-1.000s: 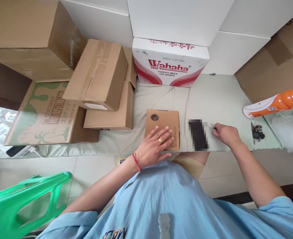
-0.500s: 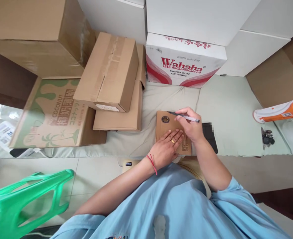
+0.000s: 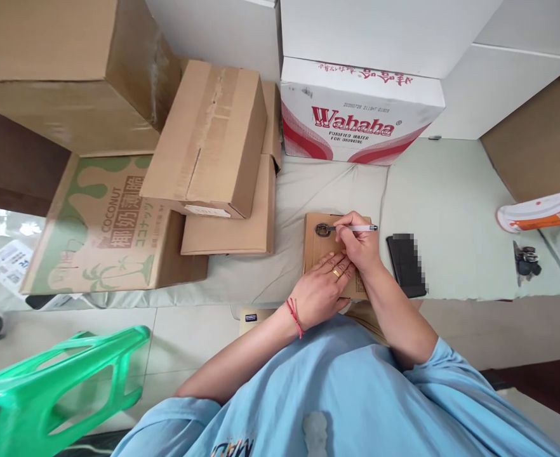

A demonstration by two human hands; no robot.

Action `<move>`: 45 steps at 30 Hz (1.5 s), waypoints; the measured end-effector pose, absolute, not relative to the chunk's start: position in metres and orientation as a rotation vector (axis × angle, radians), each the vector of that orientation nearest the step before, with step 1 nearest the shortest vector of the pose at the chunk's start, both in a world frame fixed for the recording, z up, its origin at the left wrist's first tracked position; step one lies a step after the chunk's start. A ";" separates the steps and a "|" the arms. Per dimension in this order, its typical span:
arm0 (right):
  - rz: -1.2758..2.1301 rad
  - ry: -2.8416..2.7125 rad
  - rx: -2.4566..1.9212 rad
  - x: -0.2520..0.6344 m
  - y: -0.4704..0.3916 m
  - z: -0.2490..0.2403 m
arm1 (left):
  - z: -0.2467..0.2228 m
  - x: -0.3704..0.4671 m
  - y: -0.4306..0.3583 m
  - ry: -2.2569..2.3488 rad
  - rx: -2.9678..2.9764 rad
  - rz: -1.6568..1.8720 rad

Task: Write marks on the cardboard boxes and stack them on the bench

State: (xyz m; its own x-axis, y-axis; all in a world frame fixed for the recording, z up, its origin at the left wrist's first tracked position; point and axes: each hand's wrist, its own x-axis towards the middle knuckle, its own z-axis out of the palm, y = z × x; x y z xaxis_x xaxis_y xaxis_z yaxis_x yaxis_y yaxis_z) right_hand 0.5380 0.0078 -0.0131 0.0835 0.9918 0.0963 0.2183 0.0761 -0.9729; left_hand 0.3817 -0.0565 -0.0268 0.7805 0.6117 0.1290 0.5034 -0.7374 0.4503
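A small flat cardboard box lies on the cloth-covered table in front of me. On its upper left part is a dark round ring-shaped mark. My left hand, with a ring and a red string bracelet, lies flat on the box with its fingers stretched out. Gripped in my right hand is a pen, held nearly level, its tip at the ring's right edge. The fingers of my right hand partly cover the box's upper right.
A black phone-like object lies right of the box, with keys farther right. A white and red Wahaha carton stands behind. Stacked brown boxes fill the left. A green plastic stool stands on the floor at left.
The pen tip has moved left and down from the box's top edge to the ring mark, and the pen is more level. My left hand stays on the box. The camera view has shifted slightly.
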 end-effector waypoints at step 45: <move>0.926 -1.485 -1.458 0.533 0.008 -0.010 | -0.028 0.379 -0.058 0.867 2.521 0.457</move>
